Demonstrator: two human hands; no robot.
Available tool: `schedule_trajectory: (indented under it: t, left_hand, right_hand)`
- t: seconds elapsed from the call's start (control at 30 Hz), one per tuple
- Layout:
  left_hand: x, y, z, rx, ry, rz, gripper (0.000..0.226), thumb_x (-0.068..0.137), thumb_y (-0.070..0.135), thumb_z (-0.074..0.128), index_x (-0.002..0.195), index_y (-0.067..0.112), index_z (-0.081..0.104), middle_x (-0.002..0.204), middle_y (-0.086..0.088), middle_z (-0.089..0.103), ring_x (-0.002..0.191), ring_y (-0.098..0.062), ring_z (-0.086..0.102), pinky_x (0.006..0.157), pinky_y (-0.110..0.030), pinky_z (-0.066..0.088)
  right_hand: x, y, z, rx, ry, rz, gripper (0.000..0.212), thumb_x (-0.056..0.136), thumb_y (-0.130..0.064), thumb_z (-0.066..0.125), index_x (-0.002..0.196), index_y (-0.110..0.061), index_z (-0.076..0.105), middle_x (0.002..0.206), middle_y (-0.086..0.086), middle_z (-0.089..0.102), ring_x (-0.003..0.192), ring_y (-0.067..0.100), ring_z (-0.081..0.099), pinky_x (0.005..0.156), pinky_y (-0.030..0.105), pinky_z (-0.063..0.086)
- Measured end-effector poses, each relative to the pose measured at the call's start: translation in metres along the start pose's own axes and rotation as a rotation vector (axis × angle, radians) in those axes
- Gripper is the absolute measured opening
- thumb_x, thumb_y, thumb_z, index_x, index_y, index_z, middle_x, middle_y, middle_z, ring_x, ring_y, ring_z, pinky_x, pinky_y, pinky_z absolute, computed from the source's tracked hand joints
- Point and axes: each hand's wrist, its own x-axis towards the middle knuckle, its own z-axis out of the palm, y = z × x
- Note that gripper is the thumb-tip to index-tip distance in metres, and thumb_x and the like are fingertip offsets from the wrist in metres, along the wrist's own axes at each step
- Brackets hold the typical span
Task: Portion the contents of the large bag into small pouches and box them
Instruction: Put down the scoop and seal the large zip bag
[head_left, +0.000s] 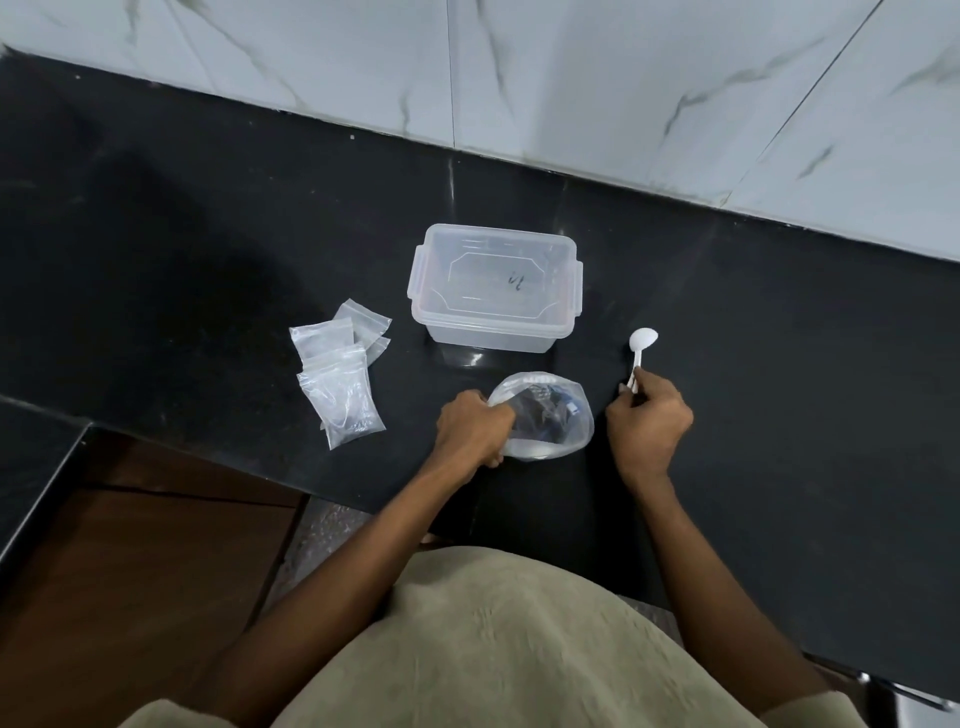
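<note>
A large clear plastic bag with dark contents stands open on the black counter near its front edge. My left hand grips the bag's left rim. To the right, my right hand holds a white plastic spoon by its handle, bowl pointing away from me. A clear plastic box with its lid on sits just behind the bag. Several empty small zip pouches lie in a loose pile to the left.
The black counter runs to a white marble-patterned wall at the back. A lower black ledge and brown floor lie at the front left, beyond the counter's edge.
</note>
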Motion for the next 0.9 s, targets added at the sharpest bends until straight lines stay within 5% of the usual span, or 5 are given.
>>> schedule_trajectory:
  t: [0.17,0.4,0.53,0.73,0.9]
  left_hand:
    - [0.0,-0.001,0.004,0.01,-0.011,0.017,0.022,0.083,0.031,0.064,0.092,0.011,0.063,0.08,-0.009,0.073,0.054,-0.026,0.072,0.042,-0.024,0.051]
    - [0.005,-0.003,0.009,0.077,0.003,0.106,0.013,0.082,0.03,0.063,0.09,0.019,0.062,0.093,0.0,0.066,0.084,-0.02,0.064,0.071,-0.033,0.053]
    - [0.003,0.0,0.008,0.027,0.009,0.124,0.007,0.081,0.015,0.055,0.084,0.016,0.061,0.087,-0.001,0.064,0.077,-0.017,0.059,0.062,-0.029,0.043]
    - [0.007,0.0,0.007,-0.241,-0.018,0.063,0.013,0.08,0.007,0.053,0.075,0.014,0.063,0.082,-0.006,0.07,0.076,-0.022,0.065,0.064,-0.031,0.05]
    - [0.0,0.001,0.003,-0.414,-0.198,0.094,0.012,0.077,-0.001,0.056,0.079,0.009,0.063,0.076,-0.009,0.066,0.073,-0.021,0.061,0.066,-0.029,0.047]
  right_hand:
    - [0.009,-0.003,-0.009,0.094,-0.023,0.207,0.031,0.084,-0.01,0.074,0.115,-0.008,0.077,0.102,0.011,0.074,0.091,0.024,0.069,0.08,0.02,0.042]
    - [0.005,0.001,-0.01,-0.126,-0.127,0.245,0.022,0.076,-0.032,0.065,0.079,-0.011,0.07,0.089,0.009,0.068,0.087,0.036,0.065,0.067,0.035,0.052]
    - [-0.014,-0.014,-0.034,0.234,-0.137,0.263,0.011,0.091,-0.025,0.072,0.096,-0.016,0.076,0.096,0.002,0.071,0.085,0.015,0.068,0.078,0.03,0.054]
    - [-0.035,-0.032,-0.061,0.568,-0.802,0.334,0.024,0.09,-0.023,0.072,0.114,-0.016,0.074,0.103,0.008,0.078,0.093,0.022,0.072,0.077,0.037,0.055]
    - [-0.043,-0.042,-0.063,0.518,-0.648,0.446,0.016,0.08,0.007,0.076,0.094,0.001,0.071,0.075,0.012,0.072,0.06,0.021,0.066,0.048,0.027,0.053]
